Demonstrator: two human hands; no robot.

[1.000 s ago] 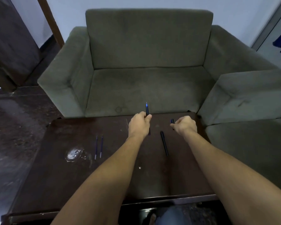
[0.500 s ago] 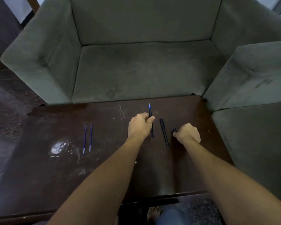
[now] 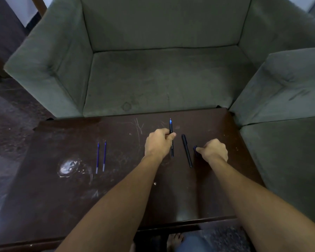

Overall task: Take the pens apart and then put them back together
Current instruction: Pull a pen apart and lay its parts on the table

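Observation:
My left hand (image 3: 159,143) is closed around a black pen (image 3: 171,140) with a blue tip that points away from me over the dark wooden table (image 3: 49,200). A second black pen (image 3: 186,150), capped, lies flat on the table between my hands. My right hand (image 3: 214,150) pinches a small dark blue pen cap (image 3: 195,150) that rests low at the table surface, just right of the lying pen. Two thin blue refills (image 3: 100,157) lie side by side at the left of the table.
A grey-green sofa (image 3: 162,75) stands directly behind the table, and another cushioned seat (image 3: 287,91) closes off the right side. A whitish stain (image 3: 68,167) marks the table's left part. Dark polished floor lies to the left.
The camera has tilted down and closer to the table. My right hand with the cap has come down to the table beside the lying pen. My left hand keeps holding its pen.

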